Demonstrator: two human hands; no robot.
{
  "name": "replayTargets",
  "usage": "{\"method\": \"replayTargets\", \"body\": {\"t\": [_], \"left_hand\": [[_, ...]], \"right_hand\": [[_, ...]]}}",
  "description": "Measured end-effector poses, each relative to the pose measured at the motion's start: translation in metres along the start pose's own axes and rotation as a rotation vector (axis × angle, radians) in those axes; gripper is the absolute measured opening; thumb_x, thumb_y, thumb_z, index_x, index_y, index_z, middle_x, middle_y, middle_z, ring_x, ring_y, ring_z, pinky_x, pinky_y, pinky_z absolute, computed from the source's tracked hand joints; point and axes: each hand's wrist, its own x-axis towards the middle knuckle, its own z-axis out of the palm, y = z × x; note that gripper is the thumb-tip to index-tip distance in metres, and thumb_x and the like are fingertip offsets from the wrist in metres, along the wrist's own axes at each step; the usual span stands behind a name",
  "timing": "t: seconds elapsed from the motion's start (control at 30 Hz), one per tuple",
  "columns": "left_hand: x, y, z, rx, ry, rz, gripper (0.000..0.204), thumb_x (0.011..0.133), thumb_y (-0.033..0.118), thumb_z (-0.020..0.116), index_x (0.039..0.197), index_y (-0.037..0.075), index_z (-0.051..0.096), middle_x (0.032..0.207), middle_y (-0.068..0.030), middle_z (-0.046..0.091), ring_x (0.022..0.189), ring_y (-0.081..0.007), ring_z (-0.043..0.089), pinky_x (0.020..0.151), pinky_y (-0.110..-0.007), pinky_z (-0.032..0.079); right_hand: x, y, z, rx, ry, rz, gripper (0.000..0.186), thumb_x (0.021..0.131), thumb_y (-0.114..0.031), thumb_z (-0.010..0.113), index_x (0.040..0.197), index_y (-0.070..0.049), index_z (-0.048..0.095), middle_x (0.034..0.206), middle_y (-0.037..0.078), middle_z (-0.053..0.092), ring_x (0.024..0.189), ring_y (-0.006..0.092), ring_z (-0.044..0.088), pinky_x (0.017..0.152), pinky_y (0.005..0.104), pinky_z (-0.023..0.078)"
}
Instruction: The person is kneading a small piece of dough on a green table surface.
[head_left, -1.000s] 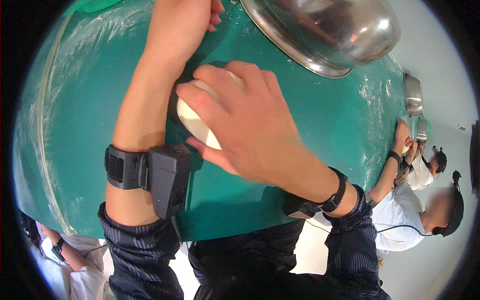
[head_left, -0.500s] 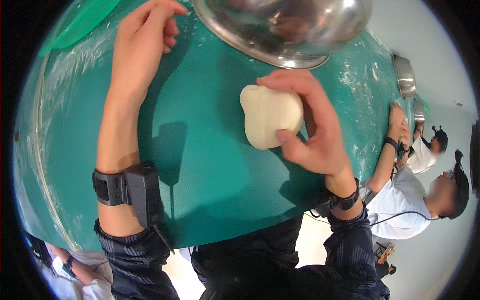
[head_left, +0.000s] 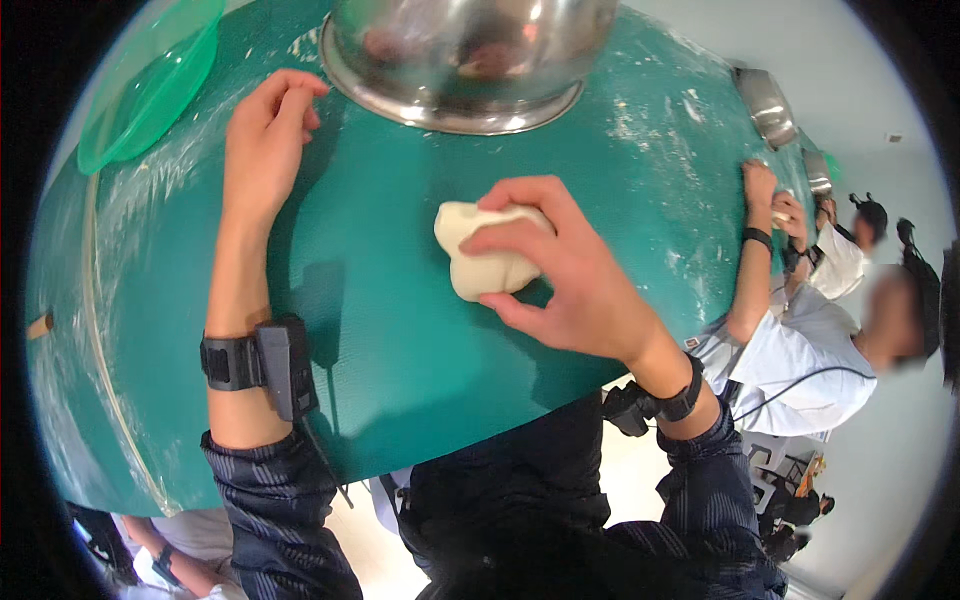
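My right hand [head_left: 510, 245] grips a pale lump of dough [head_left: 478, 275] on the green mat [head_left: 380, 230], fingers over its top and thumb at its lower side. My left hand [head_left: 275, 130] is open and empty, its fingers loosely bent, at the upper left beside a large steel bowl [head_left: 470, 70]. Both my wrists wear black strapped devices.
A green plastic bowl [head_left: 140, 110] sits at the left. Flour streaks mark the mat. Steel bowls [head_left: 765, 105] stand along the far right, where co-workers [head_left: 790, 370] in white shirts work with their hands at the surface. Other people [head_left: 170, 550] show at lower left.
My right hand moved off from beside my left forearm with the dough, went rightward, then back leftward, changing its grip. The dough's shape looks different. The steel bowl appears further left in view.
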Motion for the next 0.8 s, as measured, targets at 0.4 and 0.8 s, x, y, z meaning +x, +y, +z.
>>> {"method": "replayTargets", "body": {"t": [0.4, 0.8], "left_hand": [[0.007, -0.016, -0.003, 0.028, -0.071, 0.059, 0.025, 0.11, 0.02, 0.055, 0.11, 0.004, 0.075, 0.081, 0.001, 0.059, 0.077, -0.0092, 0.055, 0.071, -0.027, 0.045], [0.008, -0.02, -0.001, 0.011, -0.086, 0.06, 0.023, 0.111, 0.019, 0.055, 0.111, 0.007, 0.075, 0.083, 0.0029, 0.058, 0.079, -0.0076, 0.054, 0.071, -0.026, 0.043]], "right_hand": [[-0.075, -0.018, -0.038, -0.41, -0.015, 0.133, 0.084, 0.069, -0.019, 0.09, 0.147, -0.01, 0.061, 0.167, 0.025, 0.042, 0.153, 0.0498, 0.042, 0.123, 0.0544, 0.044], [-0.09, -0.033, -0.008, -0.281, -0.08, 0.128, 0.118, 0.074, -0.029, 0.092, 0.171, -0.002, 0.03, 0.181, 0.023, 0.021, 0.168, 0.0445, 0.018, 0.134, 0.0596, 0.023]]}}
